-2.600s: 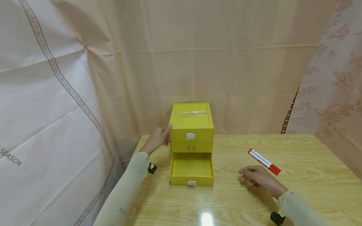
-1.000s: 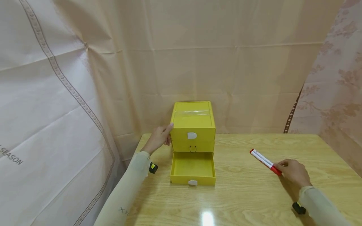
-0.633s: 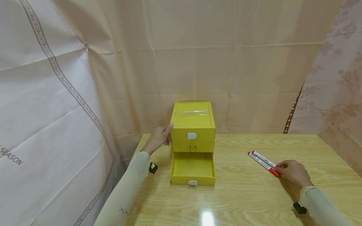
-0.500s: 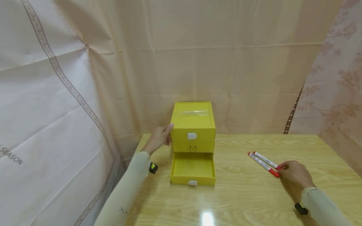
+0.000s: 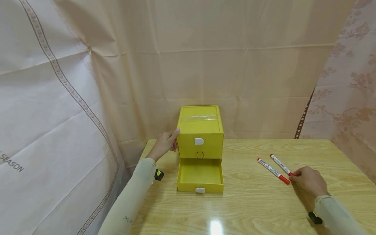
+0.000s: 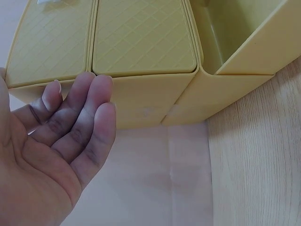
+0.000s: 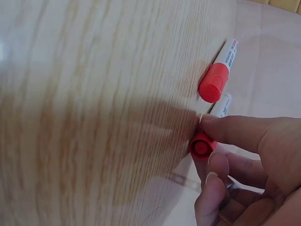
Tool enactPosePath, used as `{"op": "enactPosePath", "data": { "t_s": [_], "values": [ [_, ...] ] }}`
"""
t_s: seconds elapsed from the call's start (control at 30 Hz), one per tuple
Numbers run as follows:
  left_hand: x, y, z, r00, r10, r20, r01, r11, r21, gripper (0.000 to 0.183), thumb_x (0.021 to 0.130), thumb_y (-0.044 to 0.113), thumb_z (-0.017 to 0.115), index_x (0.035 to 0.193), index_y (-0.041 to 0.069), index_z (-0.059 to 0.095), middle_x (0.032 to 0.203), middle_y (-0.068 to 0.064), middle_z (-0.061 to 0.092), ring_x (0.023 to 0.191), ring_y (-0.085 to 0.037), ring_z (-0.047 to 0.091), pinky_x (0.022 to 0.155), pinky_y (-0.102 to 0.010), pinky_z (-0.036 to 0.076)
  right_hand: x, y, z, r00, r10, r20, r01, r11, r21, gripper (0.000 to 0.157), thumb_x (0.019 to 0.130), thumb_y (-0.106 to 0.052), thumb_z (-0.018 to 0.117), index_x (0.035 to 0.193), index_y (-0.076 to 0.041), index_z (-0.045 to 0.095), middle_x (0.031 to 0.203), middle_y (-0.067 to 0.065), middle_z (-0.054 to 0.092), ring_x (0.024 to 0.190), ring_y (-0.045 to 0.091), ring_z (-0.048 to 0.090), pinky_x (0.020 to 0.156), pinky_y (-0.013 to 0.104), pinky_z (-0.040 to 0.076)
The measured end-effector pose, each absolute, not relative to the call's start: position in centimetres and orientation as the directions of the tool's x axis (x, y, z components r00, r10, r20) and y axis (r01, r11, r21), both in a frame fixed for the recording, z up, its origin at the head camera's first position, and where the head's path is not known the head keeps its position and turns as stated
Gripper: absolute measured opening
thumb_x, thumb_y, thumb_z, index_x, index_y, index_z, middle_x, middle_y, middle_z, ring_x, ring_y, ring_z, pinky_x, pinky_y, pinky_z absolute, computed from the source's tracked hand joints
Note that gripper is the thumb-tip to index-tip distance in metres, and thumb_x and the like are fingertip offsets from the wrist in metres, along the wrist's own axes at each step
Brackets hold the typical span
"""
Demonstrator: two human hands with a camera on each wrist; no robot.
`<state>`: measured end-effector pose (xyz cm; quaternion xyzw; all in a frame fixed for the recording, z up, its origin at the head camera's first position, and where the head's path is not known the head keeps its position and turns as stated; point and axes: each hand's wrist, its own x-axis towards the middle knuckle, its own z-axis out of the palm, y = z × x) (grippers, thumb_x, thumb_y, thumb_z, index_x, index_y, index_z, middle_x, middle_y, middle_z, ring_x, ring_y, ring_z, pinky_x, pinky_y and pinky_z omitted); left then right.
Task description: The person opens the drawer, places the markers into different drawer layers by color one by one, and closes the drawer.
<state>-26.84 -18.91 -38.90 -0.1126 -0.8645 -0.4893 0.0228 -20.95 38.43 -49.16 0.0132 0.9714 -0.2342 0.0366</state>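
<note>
A yellow drawer box [image 5: 201, 124] stands towards the back of the table, its lowest drawer [image 5: 200, 187] pulled out with a bare floor. My left hand [image 5: 163, 143] touches the box's left side by the front edge; in the left wrist view its fingers [image 6: 99, 89] are slightly bent against that side. Two white markers with red caps lie on the table at the right. My right hand [image 5: 309, 180] pinches the red cap of the farther marker [image 5: 281, 164] between thumb and fingers. The nearer marker [image 5: 273, 171] lies apart from it, untouched.
The wooden table [image 5: 246, 209] reaches to a beige cloth backdrop [image 5: 235, 75]. White cloth [image 5: 58, 130] hangs at the left and a floral cloth [image 5: 349, 98] at the right. A black loop [image 5: 200, 155] hangs on the middle drawer.
My right hand has moved right from the bare table to the markers and taken one by its cap. The two markers, side by side before, now lie apart. My left hand stays put.
</note>
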Motion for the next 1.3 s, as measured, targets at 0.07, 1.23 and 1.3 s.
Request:
{"op": "enactPosePath", "data": {
  "t_s": [0.07, 1.23, 1.3],
  "values": [
    [-26.9, -18.9, -38.9, -0.973, 0.174, 0.152, 0.220, 0.498, 0.839, 0.075, 0.098, 0.074, 0.043, 0.081, 0.005, 0.068, 0.075, -0.015, 0.067, 0.067, -0.030, 0.068, 0.076, -0.058, 0.058, -21.0, 38.5, -49.2, -0.996, 0.013, -0.085, 0.050, 0.888, -0.458, 0.030, 0.091, -0.032, 0.078, 0.099, -0.004, 0.078, 0.094, 0.016, 0.074, 0.083, 0.036, 0.066, 0.063, 0.050, 0.051],
    [-26.8, -18.9, -38.7, -0.976, 0.175, 0.132, 0.204, 0.511, 0.835, 0.078, 0.097, 0.076, 0.042, 0.081, 0.004, 0.068, 0.075, -0.015, 0.068, 0.068, -0.030, 0.068, 0.079, -0.060, 0.057, -21.1, 36.4, -48.5, -0.999, -0.011, -0.030, 0.009, 0.816, -0.578, 0.041, 0.101, -0.037, 0.066, 0.114, 0.000, 0.075, 0.098, 0.009, 0.076, 0.093, 0.031, 0.063, 0.073, 0.042, 0.049],
    [-26.8, -18.9, -38.8, -0.976, 0.174, 0.132, 0.205, 0.517, 0.831, 0.079, 0.097, 0.077, 0.042, 0.080, 0.004, 0.068, 0.076, -0.016, 0.068, 0.069, -0.032, 0.069, 0.077, -0.057, 0.058, -21.1, 36.2, -48.4, -0.999, -0.010, -0.039, 0.015, 0.810, -0.586, 0.041, 0.101, -0.037, 0.067, 0.115, 0.001, 0.074, 0.097, 0.008, 0.076, 0.092, 0.029, 0.064, 0.073, 0.043, 0.050]
  ]
}}
